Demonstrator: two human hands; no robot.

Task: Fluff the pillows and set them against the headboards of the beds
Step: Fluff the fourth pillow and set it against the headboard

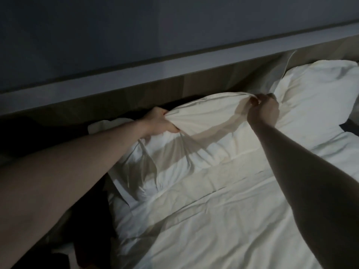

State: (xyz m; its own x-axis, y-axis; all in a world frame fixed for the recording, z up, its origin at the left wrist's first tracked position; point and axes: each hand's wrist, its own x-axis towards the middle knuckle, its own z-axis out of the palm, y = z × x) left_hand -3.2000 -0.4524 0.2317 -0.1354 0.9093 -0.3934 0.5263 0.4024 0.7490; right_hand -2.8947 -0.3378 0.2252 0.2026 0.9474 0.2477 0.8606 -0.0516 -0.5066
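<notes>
A white pillow lies across the head of the bed, its top edge lifted toward the headboard. My left hand grips the pillow's bunched left end. My right hand pinches the fabric at its upper right corner. A second white pillow leans against the headboard to the right, just beyond my right hand.
A grey ledge runs above the headboard under a dark wall. White bedding covers the mattress below the pillows. A dark gap lies along the bed's left side, and another small white pillow corner pokes out behind my left forearm.
</notes>
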